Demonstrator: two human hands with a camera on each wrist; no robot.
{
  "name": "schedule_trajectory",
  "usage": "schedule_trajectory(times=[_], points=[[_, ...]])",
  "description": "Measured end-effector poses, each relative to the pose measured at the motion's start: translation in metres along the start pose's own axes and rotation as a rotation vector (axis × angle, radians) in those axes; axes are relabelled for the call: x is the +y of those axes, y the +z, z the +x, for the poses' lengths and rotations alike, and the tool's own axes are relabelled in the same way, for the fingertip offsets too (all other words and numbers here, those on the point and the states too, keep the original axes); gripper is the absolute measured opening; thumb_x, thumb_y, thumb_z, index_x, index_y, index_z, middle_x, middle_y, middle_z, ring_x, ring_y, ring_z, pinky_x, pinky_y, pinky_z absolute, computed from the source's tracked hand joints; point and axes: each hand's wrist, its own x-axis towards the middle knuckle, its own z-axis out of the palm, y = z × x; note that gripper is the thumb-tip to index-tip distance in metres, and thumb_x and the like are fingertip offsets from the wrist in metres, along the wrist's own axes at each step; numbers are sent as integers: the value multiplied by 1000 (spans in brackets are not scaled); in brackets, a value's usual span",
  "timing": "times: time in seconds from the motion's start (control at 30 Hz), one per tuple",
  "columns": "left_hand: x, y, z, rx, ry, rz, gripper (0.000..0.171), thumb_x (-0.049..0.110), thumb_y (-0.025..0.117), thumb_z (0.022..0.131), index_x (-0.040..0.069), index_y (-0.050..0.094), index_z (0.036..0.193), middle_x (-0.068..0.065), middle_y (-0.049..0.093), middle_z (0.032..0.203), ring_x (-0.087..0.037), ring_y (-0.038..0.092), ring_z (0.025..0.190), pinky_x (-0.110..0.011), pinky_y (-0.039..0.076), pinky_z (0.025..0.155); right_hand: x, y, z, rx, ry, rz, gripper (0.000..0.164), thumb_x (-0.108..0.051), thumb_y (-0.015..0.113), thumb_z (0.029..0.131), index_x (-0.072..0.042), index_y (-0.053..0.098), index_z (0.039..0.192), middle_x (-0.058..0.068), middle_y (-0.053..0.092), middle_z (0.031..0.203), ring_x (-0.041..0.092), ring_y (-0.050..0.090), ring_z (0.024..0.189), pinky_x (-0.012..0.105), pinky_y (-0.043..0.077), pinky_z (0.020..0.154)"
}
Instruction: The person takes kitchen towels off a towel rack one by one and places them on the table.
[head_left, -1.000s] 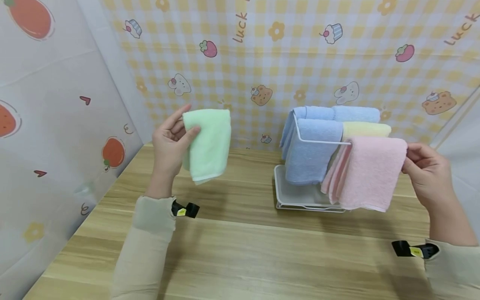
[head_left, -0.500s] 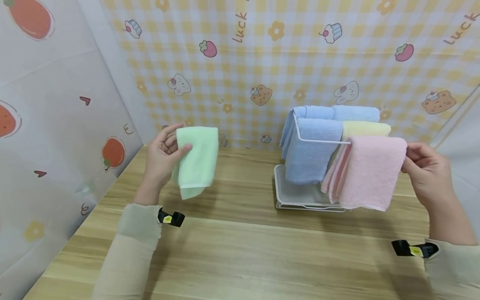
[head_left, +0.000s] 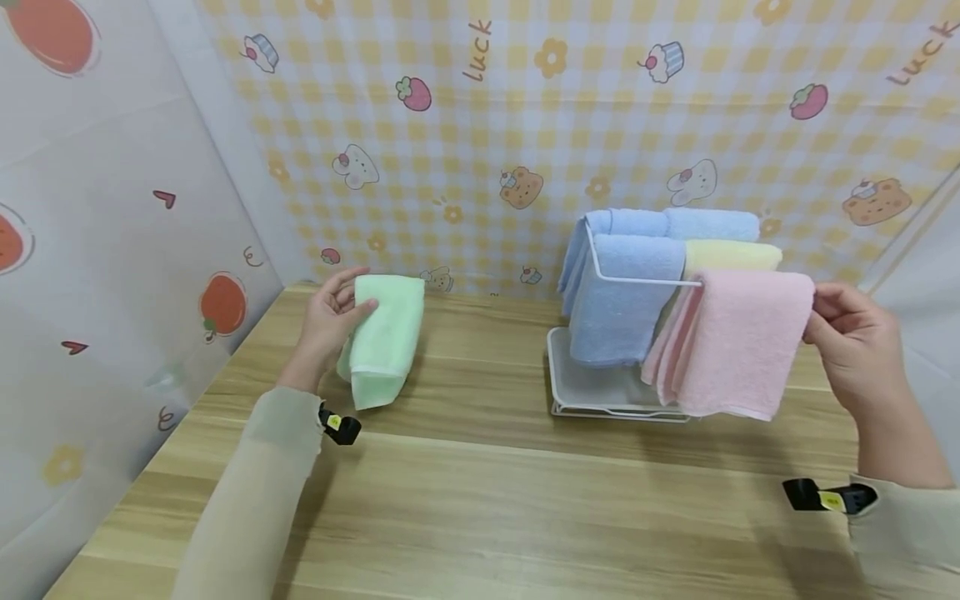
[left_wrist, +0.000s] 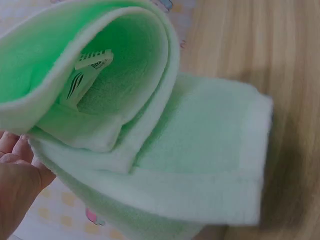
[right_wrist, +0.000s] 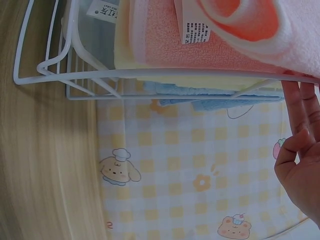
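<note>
In the head view, my left hand (head_left: 326, 321) pinches a folded light-green towel (head_left: 390, 325) near its upper left edge, at the left of the table. The left wrist view shows the towel's rolled folds and a white label (left_wrist: 87, 77) inside. My right hand (head_left: 858, 350) is at the right end of a white wire towel rack (head_left: 645, 282), beside a pink towel (head_left: 750, 342). Its fingers (right_wrist: 300, 107) reach the rack's end wire in the right wrist view, with the thumb bent; the towel edge hides part of the grip.
Blue towels (head_left: 630, 304) and a yellow towel (head_left: 735, 257) also hang on the rack, over its grey base tray (head_left: 600, 392). Behind stands a yellow checked backdrop (head_left: 480, 150). A white printed sheet (head_left: 112, 208) borders the wooden table (head_left: 525, 517) at left.
My left hand has lowered the green towel toward the table, also shifting it left. The right hand and the rack have stayed in place.
</note>
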Motion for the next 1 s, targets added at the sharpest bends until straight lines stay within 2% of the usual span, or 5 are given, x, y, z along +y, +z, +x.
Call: schedule_trajectory(times=[0.23,0.53,0.73,0.83,1.0], points=[[-22,-6,17,41,-100,63,57,2,62,96,18,46,148,-10,57,144,1,62,104,-12,53,86,0,-1,-1,-10,-8,7,25,18,51,92,4,70,101,5,77,93,9,68,69,14,54,61],[-39,-8,33,67,-222,108,59,8,64,97,25,43,150,-10,53,148,-5,61,111,-15,53,85,0,-2,-2,-3,-13,-11,25,18,52,92,3,70,101,4,77,92,8,68,69,14,54,62],[-55,-12,43,67,-220,149,61,5,64,96,16,40,151,-1,67,122,-1,62,95,-13,54,79,1,-4,-2,-12,-14,-12,25,19,52,92,5,70,102,5,77,93,8,68,70,14,54,62],[-61,-14,46,51,-192,180,62,5,64,95,12,38,152,7,65,108,1,62,90,-13,53,76,1,-4,-2,-23,-18,-1,25,19,52,92,5,70,102,5,77,94,8,68,70,14,54,63],[-65,-16,48,35,-164,219,65,6,66,95,12,37,152,5,63,112,1,60,92,-13,52,78,1,-1,-1,-1,-14,-38,26,19,52,92,2,71,100,3,77,91,7,67,68,13,54,62]])
